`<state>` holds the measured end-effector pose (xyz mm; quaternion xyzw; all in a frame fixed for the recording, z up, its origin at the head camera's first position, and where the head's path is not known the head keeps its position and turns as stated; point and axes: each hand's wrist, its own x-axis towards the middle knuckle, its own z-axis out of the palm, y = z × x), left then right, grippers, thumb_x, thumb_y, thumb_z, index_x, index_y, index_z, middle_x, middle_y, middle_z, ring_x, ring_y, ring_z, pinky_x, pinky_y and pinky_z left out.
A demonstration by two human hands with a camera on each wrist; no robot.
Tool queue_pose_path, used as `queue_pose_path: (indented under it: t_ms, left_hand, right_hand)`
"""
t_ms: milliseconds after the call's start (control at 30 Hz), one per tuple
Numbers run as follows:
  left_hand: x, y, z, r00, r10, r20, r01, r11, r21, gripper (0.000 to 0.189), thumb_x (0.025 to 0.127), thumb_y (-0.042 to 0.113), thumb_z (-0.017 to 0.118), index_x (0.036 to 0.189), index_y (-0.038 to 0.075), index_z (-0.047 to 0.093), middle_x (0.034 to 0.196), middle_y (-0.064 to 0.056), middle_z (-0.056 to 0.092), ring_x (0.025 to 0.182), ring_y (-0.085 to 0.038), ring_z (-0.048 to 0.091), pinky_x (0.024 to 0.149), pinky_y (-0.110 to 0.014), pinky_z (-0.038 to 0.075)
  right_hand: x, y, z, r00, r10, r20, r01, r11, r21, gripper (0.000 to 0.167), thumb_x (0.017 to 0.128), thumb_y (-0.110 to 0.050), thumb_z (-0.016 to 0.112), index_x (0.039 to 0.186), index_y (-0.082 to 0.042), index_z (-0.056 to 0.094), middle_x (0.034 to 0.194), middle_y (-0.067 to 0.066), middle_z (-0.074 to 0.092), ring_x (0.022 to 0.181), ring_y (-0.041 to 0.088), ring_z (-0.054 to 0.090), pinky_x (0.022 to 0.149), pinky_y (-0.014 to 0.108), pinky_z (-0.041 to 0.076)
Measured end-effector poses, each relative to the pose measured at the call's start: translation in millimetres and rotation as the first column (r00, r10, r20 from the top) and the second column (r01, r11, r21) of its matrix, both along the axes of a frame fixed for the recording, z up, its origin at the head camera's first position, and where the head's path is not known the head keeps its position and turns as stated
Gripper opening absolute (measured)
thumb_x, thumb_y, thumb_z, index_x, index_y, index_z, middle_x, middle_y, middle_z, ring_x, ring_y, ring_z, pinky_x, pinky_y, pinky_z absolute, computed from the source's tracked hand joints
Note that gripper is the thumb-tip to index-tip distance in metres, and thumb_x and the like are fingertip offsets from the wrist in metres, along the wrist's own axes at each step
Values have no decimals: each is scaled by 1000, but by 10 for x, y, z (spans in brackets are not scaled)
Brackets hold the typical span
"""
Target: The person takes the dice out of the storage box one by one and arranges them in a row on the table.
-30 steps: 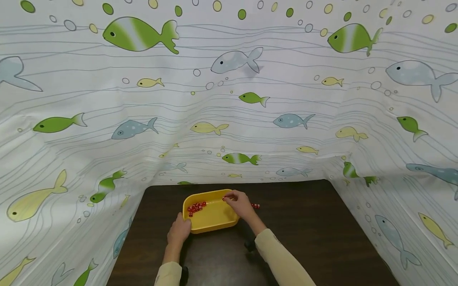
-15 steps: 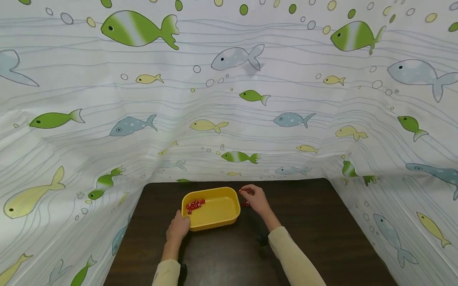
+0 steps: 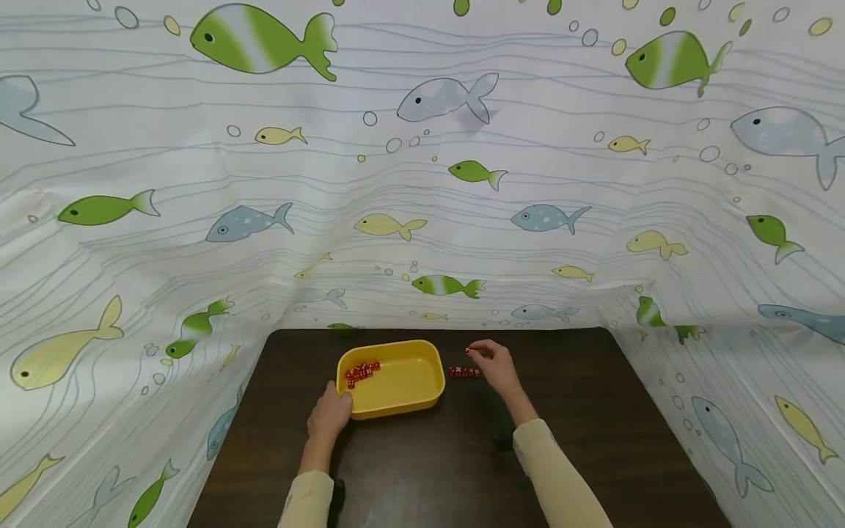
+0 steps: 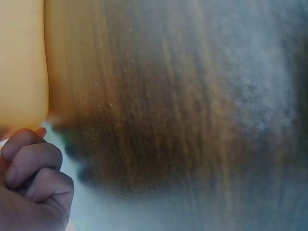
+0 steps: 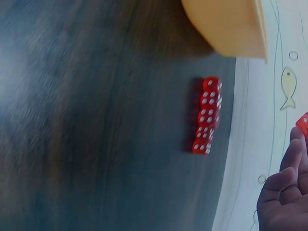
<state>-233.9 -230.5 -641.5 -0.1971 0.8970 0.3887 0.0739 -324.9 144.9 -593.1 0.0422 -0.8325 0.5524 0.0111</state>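
At its left front corner, the yellow plastic tray [image 3: 405,385] is gripped by my left hand [image 3: 329,412]. Its curled fingers [image 4: 36,163] show beside the tray wall [image 4: 21,62] in the left wrist view. A cluster of red dice [image 3: 361,372] lies in the tray's left part. My right hand [image 3: 498,367] pinches one red die [image 3: 468,351] between thumb and fingertips, held up to the right of the tray. Just below that die, several red dice [image 5: 207,115] stand side by side in a straight row on the table, white pips showing.
The dark wood table [image 3: 422,469] carries the tray and the row of dice. A white cloth [image 3: 449,205] printed with fish hangs behind it and along both sides. The tray's right end stands close to the start of the row.
My right hand has moved right, from over the tray to beyond its right edge, carrying a die. More of the dice row shows now. The left hand keeps its grip on the tray.
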Motion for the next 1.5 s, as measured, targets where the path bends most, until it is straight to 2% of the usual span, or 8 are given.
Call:
queue_pose_path:
  t_ms: [200,400,500,633,733,1100,1333,1500]
  left_hand:
    - [-11,-7,16,1000,1,-3,-1,1000,9,64,103,31,40,154,-7,36,125,-28,61,92,-34,56,84,-52,45]
    - [-8,-10,12,1000,-2,2,2,1000,13,63,103,31,40,154,-7,36,124,-27,61,92,-34,56,84,-53,45]
    - [2,7,19,1000,4,6,-4,1000,15,66,103,31,40,157,-6,34,134,-29,60,98,-35,58,89,-56,46]
    - [-2,29,37,1000,17,3,-17,1000,16,65,103,32,41,156,-6,37,132,-29,62,97,-36,58,89,-56,46]
    - [-8,31,39,1000,25,3,-25,1000,16,61,103,31,41,152,-5,41,123,-26,64,92,-34,58,84,-53,46]
    - [-4,50,46,999,36,-4,-36,999,29,57,102,32,41,148,-2,44,112,-19,63,87,-31,55,79,-46,42]
    - [3,51,72,999,41,-1,-41,998,38,59,104,32,40,152,-2,41,119,-21,63,90,-31,56,81,-47,43]
    - [0,39,45,999,34,6,-34,999,32,61,105,32,39,155,-3,38,126,-24,63,93,-32,57,85,-51,45]
  right_hand:
    - [-24,163,-102,999,-30,40,30,1000,6,21,105,-17,69,120,-3,75,119,17,77,111,33,72,89,42,57]
    - [-20,314,-271,994,-71,82,63,993,98,20,105,-15,69,118,-1,74,120,19,75,110,32,71,88,43,56]
    - [-11,361,-323,993,-70,90,57,988,142,19,104,-14,68,116,0,73,119,20,74,107,32,70,87,44,56]
    - [-17,378,-369,994,-50,99,30,981,190,20,104,-14,68,118,-1,73,117,19,75,106,33,70,87,48,57]
    - [-30,375,-389,994,-34,106,7,969,247,21,104,-16,69,120,-3,73,115,17,74,104,32,70,86,49,57]
    - [-65,333,-392,992,-15,127,-40,906,421,21,105,-24,69,121,-11,73,111,8,73,88,22,66,78,46,54]
    - [-76,326,-405,992,-3,125,-56,884,465,19,104,-21,69,120,-11,73,109,8,73,86,22,64,78,47,54]
    - [-88,314,-470,991,-1,134,-65,871,488,19,103,-21,70,120,-12,72,110,8,72,90,23,63,81,49,54]
